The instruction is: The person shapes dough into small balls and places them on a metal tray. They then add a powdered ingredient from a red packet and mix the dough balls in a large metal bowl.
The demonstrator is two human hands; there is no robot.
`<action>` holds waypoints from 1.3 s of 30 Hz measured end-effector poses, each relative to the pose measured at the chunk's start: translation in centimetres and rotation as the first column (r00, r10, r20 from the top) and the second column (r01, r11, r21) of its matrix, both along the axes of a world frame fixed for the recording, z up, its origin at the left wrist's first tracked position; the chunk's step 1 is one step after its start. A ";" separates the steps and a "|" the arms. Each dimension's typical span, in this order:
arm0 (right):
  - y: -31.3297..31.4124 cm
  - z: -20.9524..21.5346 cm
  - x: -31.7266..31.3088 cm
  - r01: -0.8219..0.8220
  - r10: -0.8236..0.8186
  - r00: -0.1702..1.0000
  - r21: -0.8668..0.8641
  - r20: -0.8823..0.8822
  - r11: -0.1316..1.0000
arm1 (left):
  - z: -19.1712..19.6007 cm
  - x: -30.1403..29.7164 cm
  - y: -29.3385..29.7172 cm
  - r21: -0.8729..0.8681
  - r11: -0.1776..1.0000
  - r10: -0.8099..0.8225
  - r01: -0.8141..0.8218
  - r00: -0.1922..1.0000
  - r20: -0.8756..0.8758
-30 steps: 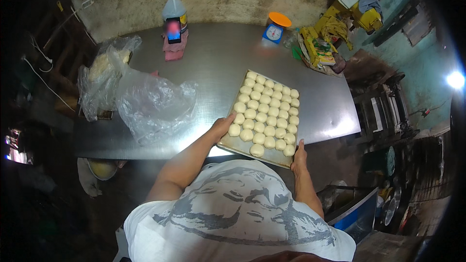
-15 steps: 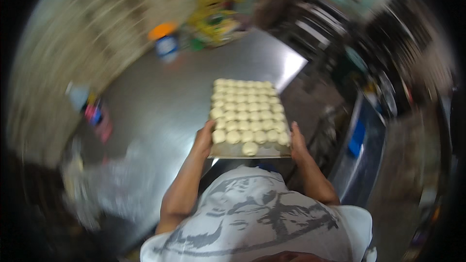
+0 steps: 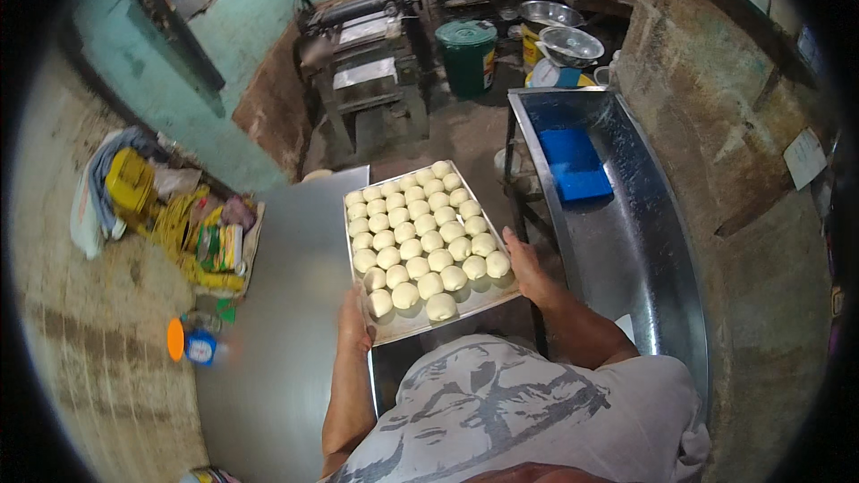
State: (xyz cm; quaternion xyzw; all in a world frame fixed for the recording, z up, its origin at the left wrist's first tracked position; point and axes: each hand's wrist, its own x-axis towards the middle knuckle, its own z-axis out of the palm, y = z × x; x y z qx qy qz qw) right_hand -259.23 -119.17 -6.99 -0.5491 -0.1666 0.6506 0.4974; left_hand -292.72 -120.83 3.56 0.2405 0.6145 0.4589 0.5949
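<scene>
In front of my body I carry a metal baking tray (image 3: 394, 333), tilted slightly with its right side farther up in the view. Rows of round, pale dough balls (image 3: 418, 246) cover most of it, and one ball sits apart near the close edge. My left hand (image 3: 354, 320) grips the tray's near left corner. On the right side, my right hand (image 3: 526, 264) is closed on the rim, its thumb along the edge. The fingers of both hands are partly hidden beneath the tray.
A steel table (image 3: 277, 295) lies left, with an orange-topped scale (image 3: 199, 346) on it. To the right runs a long metal trough (image 3: 617, 241) holding a blue plastic piece (image 3: 573, 164). Ahead stand a roller machine (image 3: 367, 54), a green lidded bin (image 3: 467, 58) and metal bowls (image 3: 571, 45).
My view has swung to the right, bringing the machine, bin and trough ahead of me. The tray, still in both hands, has moved off the steel table's side toward the gap before the trough.
</scene>
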 end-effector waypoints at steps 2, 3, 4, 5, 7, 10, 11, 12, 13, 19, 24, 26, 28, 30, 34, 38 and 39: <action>3.0 -0.6 3.7 0.044 -0.044 0.999 0.020 0.018 0.999 | -1.6 3.1 4.8 -0.016 0.999 -0.039 0.038 0.999 -0.025; 4.5 -0.8 4.8 0.074 -0.073 0.997 0.038 -0.035 0.997 | -2.1 4.0 7.1 -0.025 0.998 -0.058 0.058 0.998 0.017; 5.8 -0.9 5.8 0.080 -0.075 0.993 0.056 -0.087 0.995 | -2.5 4.8 9.1 -0.012 0.997 -0.079 0.079 0.997 0.010; 7.1 -1.0 6.6 0.087 -0.077 0.987 0.074 -0.139 0.993 | -2.8 5.4 11.2 -0.015 0.996 -0.092 0.092 0.996 -0.004; 10.0 -1.1 7.8 0.116 -0.103 0.978 0.063 -0.182 0.991 | -3.1 6.7 15.3 -0.017 0.993 -0.116 0.116 0.993 -0.008; 15.3 -1.6 8.9 0.155 -0.149 0.974 0.018 -0.173 0.988 | -3.2 8.4 21.5 -0.006 0.990 -0.142 0.142 0.990 0.025; 17.2 -1.9 9.2 0.152 -0.144 0.974 0.033 -0.176 0.988 | -3.4 8.7 23.8 0.003 0.989 -0.150 0.150 0.988 0.043; 19.3 -2.2 9.4 0.150 -0.141 0.975 0.039 -0.174 0.988 | -3.6 9.0 26.3 0.016 0.986 -0.165 0.165 0.984 0.059; 21.5 -2.6 9.4 0.167 -0.159 0.975 0.039 -0.158 0.985 | -3.9 9.1 28.7 0.006 0.985 -0.171 0.171 0.983 0.069; 37.2 -3.5 9.8 0.193 -0.191 0.966 -0.003 -0.173 0.981 | -5.8 9.5 45.9 0.000 0.974 -0.226 0.226 0.974 0.008; 49.8 -3.0 12.2 0.304 -0.304 0.947 -0.013 -0.101 0.952 | -6.4 11.6 61.2 -0.027 0.954 -0.297 0.298 0.953 0.055; 53.6 -3.6 13.2 0.337 -0.337 0.936 -0.023 -0.098 0.941 | -6.9 12.6 67.2 -0.050 0.943 -0.323 0.329 0.941 0.103; 57.8 -4.8 14.6 0.370 -0.372 0.921 -0.036 -0.117 0.928 | -7.6 14.2 72.8 -0.054 0.924 -0.370 0.378 0.922 0.113; 62.3 -6.2 16.4 0.428 -0.406 0.896 0.104 -0.182 0.898 | -8.2 16.5 78.5 -0.022 0.911 -0.410 0.412 0.910 0.067; 74.6 -8.3 22.8 0.475 -0.477 0.879 -0.061 -0.024 0.878 | -8.7 24.0 89.9 -0.047 0.911 -0.409 0.410 0.912 0.031; 81.1 -8.8 27.5 0.528 -0.486 0.843 0.187 -0.228 0.828 | -8.9 30.2 97.2 0.059 0.857 -0.506 0.512 0.858 -0.088; 81.4 -9.0 27.7 0.502 -0.465 0.852 0.121 -0.242 0.856 | -9.1 30.4 97.5 -0.012 0.911 -0.408 0.413 0.895 -0.181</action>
